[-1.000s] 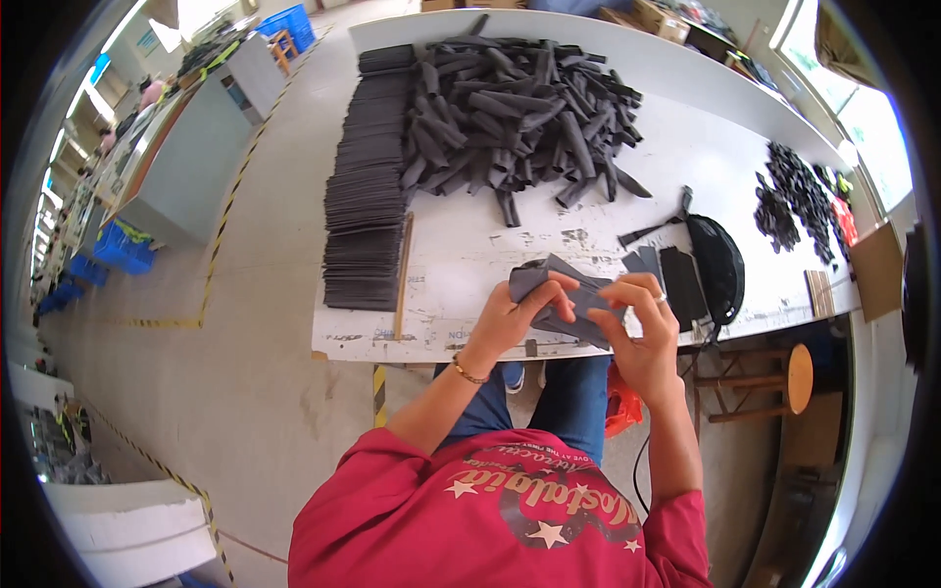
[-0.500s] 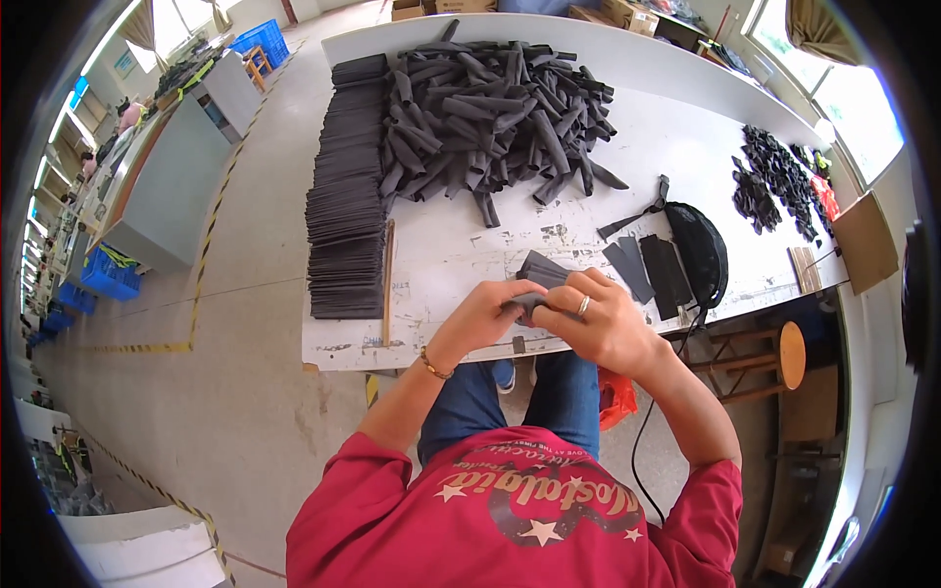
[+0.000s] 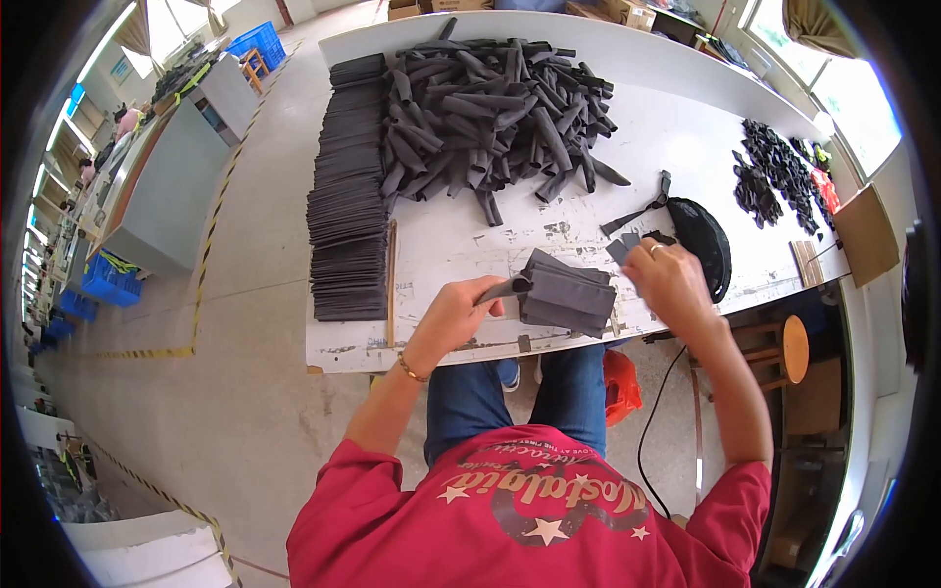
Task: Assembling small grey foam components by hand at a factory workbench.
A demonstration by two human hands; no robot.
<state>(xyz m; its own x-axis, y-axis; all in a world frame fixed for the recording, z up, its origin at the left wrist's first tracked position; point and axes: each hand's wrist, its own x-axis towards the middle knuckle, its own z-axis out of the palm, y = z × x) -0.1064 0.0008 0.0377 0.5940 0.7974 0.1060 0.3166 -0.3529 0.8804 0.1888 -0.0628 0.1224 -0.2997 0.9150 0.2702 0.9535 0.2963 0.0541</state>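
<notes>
My left hand [image 3: 465, 310] is closed round one end of a rolled dark grey fabric piece [image 3: 504, 289] above the table's front edge. Right beside it lies a stack of flat dark grey fabric pieces [image 3: 567, 297], slightly fanned. My right hand [image 3: 672, 284] is over the table to the right, its fingers curled down by a flat dark grey piece [image 3: 621, 249]; the fingertips are hidden. Just beyond that hand sits a curved black pouch [image 3: 702, 240] with a black strap [image 3: 637, 214].
A large heap of rolled dark fabric tubes [image 3: 490, 118] covers the back of the white table [image 3: 461, 250]. Along the left edge runs a long row of stacked dark pieces [image 3: 347, 196], with a wooden stick [image 3: 392, 284] beside it. Small black parts [image 3: 774, 176] lie far right; a wooden stool [image 3: 793, 351] stands below.
My right hand has left the left hand and moved right, to the pieces by the pouch. My left hand has shifted slightly left with the rolled piece, uncovering the flat stack.
</notes>
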